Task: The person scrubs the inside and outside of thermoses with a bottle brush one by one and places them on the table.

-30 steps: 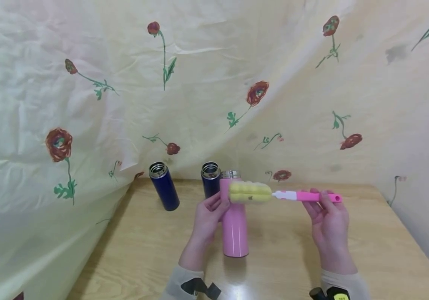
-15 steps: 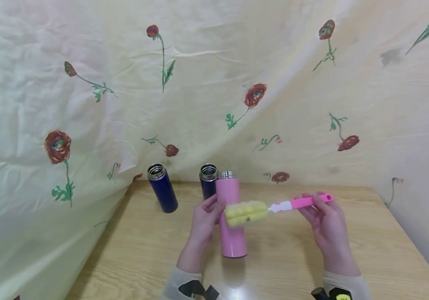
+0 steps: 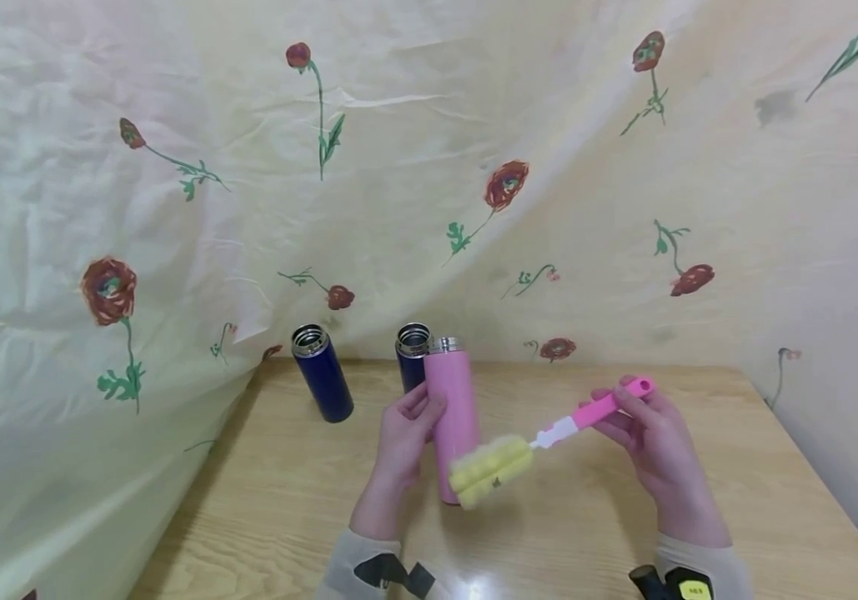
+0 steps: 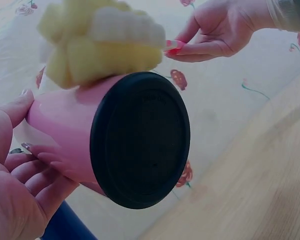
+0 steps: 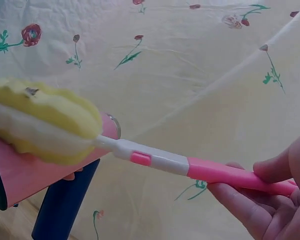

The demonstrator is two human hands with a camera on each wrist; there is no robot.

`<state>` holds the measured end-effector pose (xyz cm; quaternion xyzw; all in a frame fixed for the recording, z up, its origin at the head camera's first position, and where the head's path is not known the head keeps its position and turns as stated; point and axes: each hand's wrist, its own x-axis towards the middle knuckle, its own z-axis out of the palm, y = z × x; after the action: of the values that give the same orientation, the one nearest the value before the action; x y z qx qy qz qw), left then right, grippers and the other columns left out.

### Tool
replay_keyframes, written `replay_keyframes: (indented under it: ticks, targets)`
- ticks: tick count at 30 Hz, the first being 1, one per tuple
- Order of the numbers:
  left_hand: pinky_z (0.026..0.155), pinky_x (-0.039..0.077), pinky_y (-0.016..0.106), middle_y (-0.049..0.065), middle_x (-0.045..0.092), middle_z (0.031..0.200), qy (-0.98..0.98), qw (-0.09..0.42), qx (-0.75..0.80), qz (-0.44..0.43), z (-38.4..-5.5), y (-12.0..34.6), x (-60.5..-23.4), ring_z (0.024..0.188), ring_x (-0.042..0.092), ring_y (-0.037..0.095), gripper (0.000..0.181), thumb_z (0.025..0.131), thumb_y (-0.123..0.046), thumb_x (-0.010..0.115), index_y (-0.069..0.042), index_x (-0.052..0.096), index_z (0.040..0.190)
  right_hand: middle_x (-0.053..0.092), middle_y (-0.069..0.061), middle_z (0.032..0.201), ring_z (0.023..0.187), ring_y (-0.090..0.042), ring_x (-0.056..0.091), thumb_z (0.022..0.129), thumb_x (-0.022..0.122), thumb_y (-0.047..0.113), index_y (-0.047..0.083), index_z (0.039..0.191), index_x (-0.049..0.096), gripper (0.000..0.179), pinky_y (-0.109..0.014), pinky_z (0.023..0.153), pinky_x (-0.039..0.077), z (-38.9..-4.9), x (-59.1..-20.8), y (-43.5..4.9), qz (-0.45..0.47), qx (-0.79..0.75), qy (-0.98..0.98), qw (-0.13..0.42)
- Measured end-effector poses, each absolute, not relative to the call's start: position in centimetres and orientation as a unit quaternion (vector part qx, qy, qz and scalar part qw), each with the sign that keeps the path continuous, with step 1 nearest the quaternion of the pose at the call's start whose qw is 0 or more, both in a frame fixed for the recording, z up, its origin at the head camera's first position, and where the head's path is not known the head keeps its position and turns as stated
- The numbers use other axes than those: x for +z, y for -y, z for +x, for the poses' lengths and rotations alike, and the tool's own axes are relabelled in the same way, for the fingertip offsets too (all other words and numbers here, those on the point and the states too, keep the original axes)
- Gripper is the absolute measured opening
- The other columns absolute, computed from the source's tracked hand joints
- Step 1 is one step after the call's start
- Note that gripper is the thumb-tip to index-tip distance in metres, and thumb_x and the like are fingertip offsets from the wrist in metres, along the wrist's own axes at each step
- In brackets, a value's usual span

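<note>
My left hand (image 3: 403,433) grips a pink bottle (image 3: 453,400) round its side, its metal-rimmed mouth uppermost. The bottle's black base (image 4: 142,140) faces the left wrist view. Between thumb and fingers, my right hand (image 3: 649,437) holds a bottle brush (image 3: 492,469) by its pink handle (image 5: 225,176). The yellow and white sponge head (image 5: 45,122) lies against the outside of the pink bottle, near its lower end in the head view, covering part of it. The brush slants down to the left.
An open dark blue bottle (image 3: 323,379) stands on the wooden table (image 3: 278,500) at back left. Another dark blue bottle (image 3: 411,358) stands behind the pink one, partly hidden by it. A flowered cloth (image 3: 398,225) hangs behind and at both sides.
The sponge head has swung down along the pink bottle from near its top to near its base. The brush has gone from level to slanted. My left hand keeps its hold.
</note>
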<state>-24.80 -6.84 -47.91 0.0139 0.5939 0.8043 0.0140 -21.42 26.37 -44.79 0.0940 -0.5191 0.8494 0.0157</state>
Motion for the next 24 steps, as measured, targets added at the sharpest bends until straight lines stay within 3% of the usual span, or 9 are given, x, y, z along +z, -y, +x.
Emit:
replay_keyframes:
  ticks: [12,24]
  targets:
    - [0.092,0.063,0.039,0.029,0.066,0.139,-0.585,0.005,0.811,0.008,-25.32,6.97,-47.76,0.117,0.072,0.031,0.063,0.102,-0.023,0.076,0.009,0.052,0.150,0.080,-0.007,0.108,0.099,-0.023,0.080,0.115,0.045,0.005,0.006,0.117,0.052,0.007,-0.033,0.087,0.063,-21.48,-44.29,-26.10,0.118,0.829,0.546,-0.008]
    - [0.085,0.064,0.032,0.029,0.067,0.136,-0.584,0.031,0.809,0.055,-24.87,6.73,-48.27,0.105,0.075,0.020,0.065,0.100,-0.020,0.076,0.011,0.050,0.150,0.073,-0.013,0.113,0.106,-0.028,0.077,0.113,0.050,0.007,0.003,0.115,0.052,0.005,-0.037,0.094,0.060,-21.22,-44.51,-25.89,0.049,0.918,0.389,0.055]
